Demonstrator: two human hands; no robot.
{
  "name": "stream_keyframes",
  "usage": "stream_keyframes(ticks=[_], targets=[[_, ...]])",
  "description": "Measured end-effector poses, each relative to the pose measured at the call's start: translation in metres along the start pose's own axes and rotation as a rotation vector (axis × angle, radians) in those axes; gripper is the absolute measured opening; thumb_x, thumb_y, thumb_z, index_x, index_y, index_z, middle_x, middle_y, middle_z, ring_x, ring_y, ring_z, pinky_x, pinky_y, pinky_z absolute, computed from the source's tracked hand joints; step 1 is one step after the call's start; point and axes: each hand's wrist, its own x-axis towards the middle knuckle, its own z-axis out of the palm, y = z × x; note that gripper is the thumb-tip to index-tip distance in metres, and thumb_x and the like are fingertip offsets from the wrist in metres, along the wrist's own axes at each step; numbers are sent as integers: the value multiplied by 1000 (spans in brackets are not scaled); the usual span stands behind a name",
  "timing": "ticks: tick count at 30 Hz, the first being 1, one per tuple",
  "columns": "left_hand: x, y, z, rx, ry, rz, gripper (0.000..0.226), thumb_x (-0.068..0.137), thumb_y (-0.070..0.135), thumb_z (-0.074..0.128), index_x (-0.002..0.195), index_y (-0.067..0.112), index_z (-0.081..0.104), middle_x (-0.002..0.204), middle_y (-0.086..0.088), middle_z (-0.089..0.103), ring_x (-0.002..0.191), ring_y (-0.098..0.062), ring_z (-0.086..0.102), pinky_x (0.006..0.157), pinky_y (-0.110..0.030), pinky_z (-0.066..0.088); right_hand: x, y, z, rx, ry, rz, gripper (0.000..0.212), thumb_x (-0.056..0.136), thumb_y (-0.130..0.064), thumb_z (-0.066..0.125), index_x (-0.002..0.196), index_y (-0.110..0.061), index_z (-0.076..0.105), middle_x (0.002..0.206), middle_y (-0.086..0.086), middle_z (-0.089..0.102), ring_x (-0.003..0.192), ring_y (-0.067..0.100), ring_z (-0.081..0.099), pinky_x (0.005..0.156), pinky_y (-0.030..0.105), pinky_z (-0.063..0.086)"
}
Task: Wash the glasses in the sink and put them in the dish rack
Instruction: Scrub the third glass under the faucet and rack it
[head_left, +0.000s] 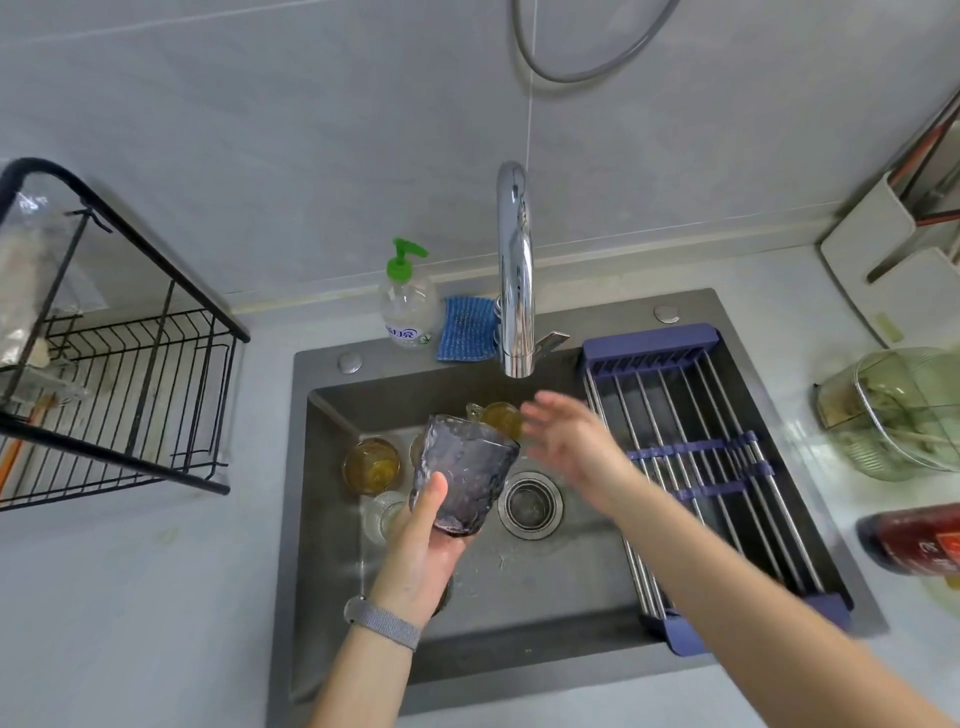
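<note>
The purple glass (464, 470) is tilted above the middle of the sink (332, 597), gripped at its base by our left hand (422, 553), thumb pressed on the wall. Our right hand (570, 441) is empty beside the rim, fingers spread, under the faucet (515, 270). Amber glasses (371, 465) wait near the sink's far-left corner. We should hold the wet base firmly and rub inside before moving toward the dish rack (130, 364).

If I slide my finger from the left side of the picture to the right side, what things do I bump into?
Black wire dish rack → amber glass in the sink → purple glass held by the left hand → drain → right hand, open → roll-up rack over the sink → green glass bowl.
</note>
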Motion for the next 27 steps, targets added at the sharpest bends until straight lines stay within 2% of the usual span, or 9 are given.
stream_keyframes(ticks=[2, 4, 9, 11, 13, 17, 21, 25, 27], targets=[[2, 3, 4, 85, -17, 60, 93, 52, 47, 91, 130, 11, 54, 123, -13, 67, 116, -30, 62, 96, -46, 53, -22, 24, 4, 5, -219, 61, 69, 62, -4, 58, 131, -9, 53, 135, 16, 57, 115, 23, 57, 97, 42, 43], [2, 1, 8, 228, 13, 111, 105, 45, 47, 93, 131, 8, 49, 124, -18, 64, 113, -31, 64, 97, -48, 52, -36, 42, 13, -18, -401, 34, 70, 70, -25, 71, 135, -9, 52, 132, 12, 61, 122, 25, 57, 101, 40, 42], [-4, -6, 20, 625, -13, 160, 58, 69, 38, 79, 112, 22, 44, 120, -5, 61, 100, -2, 65, 80, -18, 53, -47, 51, 28, 171, -283, -84, 72, 71, -35, 82, 130, -4, 53, 125, 20, 64, 115, 36, 62, 94, 41, 52], [-5, 4, 20, 665, -15, 135, 25, 88, 34, 60, 110, 23, 56, 129, 0, 55, 113, 1, 56, 86, -10, 43, -46, 50, 20, 167, -183, -69, 88, 59, -42, 89, 130, -3, 54, 124, 20, 65, 116, 38, 61, 95, 40, 53], [-5, 16, 11, 731, -19, 143, 28, 89, 37, 47, 102, 24, 69, 131, 9, 54, 124, -1, 47, 100, -18, 36, -47, 42, 5, 120, -165, -46, 102, 45, -53, 92, 128, -5, 56, 120, 15, 68, 111, 30, 66, 92, 37, 55], [-6, 26, -3, 740, 128, 177, 18, 98, 18, 52, 100, 20, 71, 109, 4, 69, 109, -17, 63, 97, -38, 51, -50, 16, -19, -152, -244, 169, 83, 52, -53, 88, 118, -12, 61, 104, 7, 75, 94, 21, 72, 81, 32, 58], [-13, 28, -11, 671, 222, 139, 19, 99, 10, 50, 95, 17, 67, 103, -4, 70, 101, -24, 67, 91, -39, 55, -55, -2, -25, -356, -379, 469, 94, 41, -55, 92, 117, -10, 60, 107, 15, 72, 92, 30, 72, 78, 37, 60], [-22, 27, -23, 661, 244, 129, 17, 97, 10, 52, 93, 16, 68, 102, -6, 71, 97, -23, 67, 90, -42, 55, -49, -9, -13, -811, -321, 609, 73, 59, -61, 76, 113, -16, 58, 112, 11, 68, 97, 26, 68, 90, 43, 55], [-26, 29, -28, 652, 242, 135, 17, 97, 10, 53, 93, 15, 68, 101, -6, 71, 94, -22, 67, 89, -42, 55, -40, -14, -7, -972, -303, 671, 72, 61, -64, 75, 113, -17, 59, 113, 11, 67, 98, 27, 67, 83, 39, 57]])
